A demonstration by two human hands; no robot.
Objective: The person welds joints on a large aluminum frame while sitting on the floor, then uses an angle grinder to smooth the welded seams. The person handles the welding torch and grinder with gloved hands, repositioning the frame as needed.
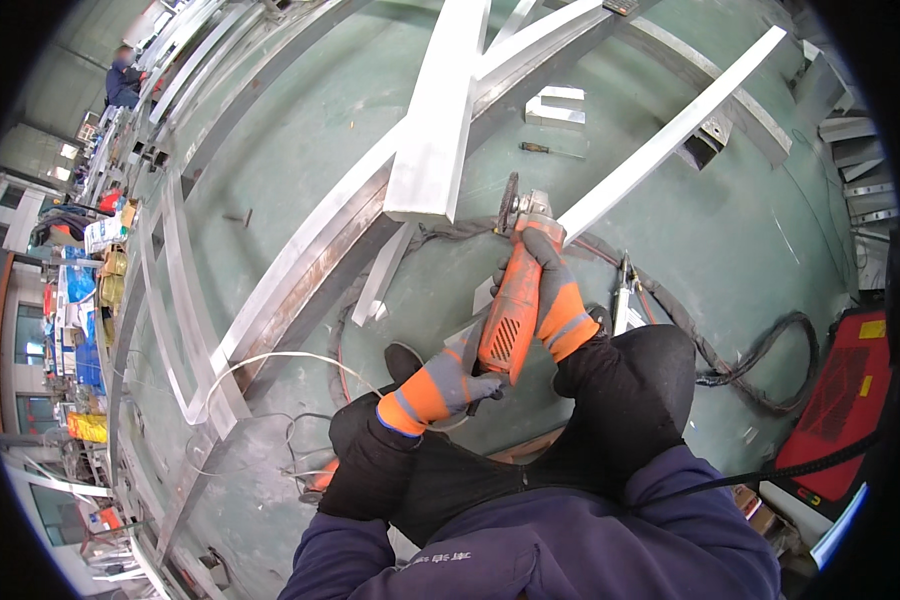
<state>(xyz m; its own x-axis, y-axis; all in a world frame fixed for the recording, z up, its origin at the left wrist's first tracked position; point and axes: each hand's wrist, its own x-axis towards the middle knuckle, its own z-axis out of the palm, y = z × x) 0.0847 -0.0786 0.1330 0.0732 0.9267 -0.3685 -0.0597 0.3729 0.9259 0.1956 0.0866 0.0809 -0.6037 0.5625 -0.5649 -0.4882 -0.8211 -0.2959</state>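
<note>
Dark blue jacket [590, 540] is closest. Past it, the orange angle grinder [510, 305] points away and a bit right. The left hand [455, 380] curls tight round its back end; the right hand [553, 280] curls round its front, nearer the disc [508, 205], which sits right of the silver metal beam [432, 150].

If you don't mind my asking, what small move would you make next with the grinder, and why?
I would probably ease the orange grinder leftward, toward the near end of the broad metal tube: the left hand and right hand both grip the tool, and its disc appears apart from that end, with floor showing between.
</note>
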